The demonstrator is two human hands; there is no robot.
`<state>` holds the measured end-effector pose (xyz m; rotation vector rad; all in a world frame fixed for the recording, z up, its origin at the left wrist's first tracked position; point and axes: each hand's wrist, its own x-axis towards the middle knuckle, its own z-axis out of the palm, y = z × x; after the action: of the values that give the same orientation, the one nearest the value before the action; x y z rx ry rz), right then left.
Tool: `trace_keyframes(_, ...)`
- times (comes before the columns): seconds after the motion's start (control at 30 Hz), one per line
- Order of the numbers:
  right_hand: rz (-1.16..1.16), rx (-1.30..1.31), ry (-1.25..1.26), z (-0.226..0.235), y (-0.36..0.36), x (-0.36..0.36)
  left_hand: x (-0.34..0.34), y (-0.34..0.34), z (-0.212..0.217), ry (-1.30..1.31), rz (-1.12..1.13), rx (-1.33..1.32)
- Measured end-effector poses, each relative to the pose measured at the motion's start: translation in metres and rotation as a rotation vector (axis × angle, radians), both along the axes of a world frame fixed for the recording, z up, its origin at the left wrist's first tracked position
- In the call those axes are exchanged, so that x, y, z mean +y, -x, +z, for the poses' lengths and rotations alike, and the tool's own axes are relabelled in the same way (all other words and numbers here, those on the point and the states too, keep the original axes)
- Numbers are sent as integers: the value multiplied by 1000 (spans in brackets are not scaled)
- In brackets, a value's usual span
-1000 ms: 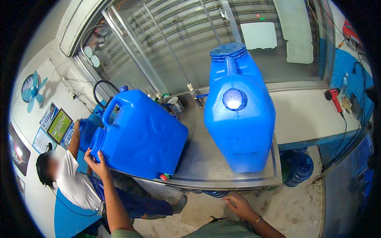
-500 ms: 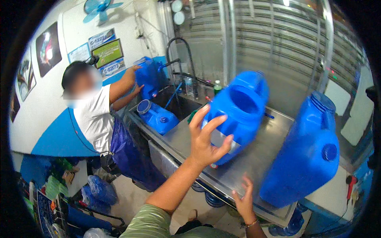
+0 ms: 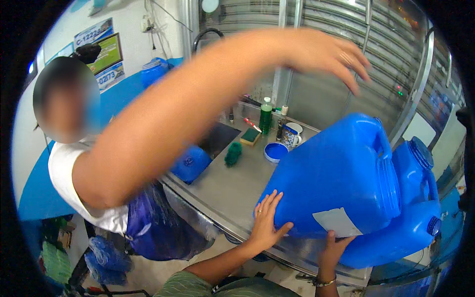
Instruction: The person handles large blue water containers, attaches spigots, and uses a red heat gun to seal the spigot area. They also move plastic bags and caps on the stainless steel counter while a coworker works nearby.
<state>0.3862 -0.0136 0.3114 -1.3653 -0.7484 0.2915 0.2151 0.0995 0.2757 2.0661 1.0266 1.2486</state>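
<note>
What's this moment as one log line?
left hand: open, against front jug | right hand: at its pale label | front jug: tilted, mouth rightward | co-worker's arm: across view

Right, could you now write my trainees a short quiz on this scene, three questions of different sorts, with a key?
1. True or false: the person's left hand touches the blue jug that bears a pale patch.

2. What colour is the body of the upright bottle beside the sponge?
A) red
B) green
C) orange

3. Fill in the gap: the person wears a bracelet on the ____ wrist.

Key:
1. True
2. B
3. right
</note>
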Motion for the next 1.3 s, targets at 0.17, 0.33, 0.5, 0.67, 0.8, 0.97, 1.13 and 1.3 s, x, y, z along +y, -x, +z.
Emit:
trace_keyframes(0.17, -45, -84, 69, 25, 62, -3, -12, 39, -39, 143, -140, -89)
trace_keyframes(0.33, -12, -247, 110, 35, 121, 5, -11, 79, -72, 226, -253, -150)
trace_keyframes(0.5, 97, -273, 71, 37, 132, 0, -16, 111, -48, 444, -147, 32)
trace_keyframes(0.67, 192, -259, 55, 28, 126, -11, -6, 122, -57, 368, -201, 17)
trace_keyframes(0.8, 233, -351, 75, 19, 114, -19, -8, 114, -62, 360, -225, -2)
trace_keyframes(0.97, 299, -488, 124, 31, 111, -33, -12, 103, -68, 353, -234, -45)
trace_keyframes(1.13, 279, -385, 22, 14, 106, -25, 0, 97, -68, 324, -271, -120)
trace_keyframes(1.3, 255, -269, -92, 17, 93, -13, 8, 73, -43, 271, -278, -380)
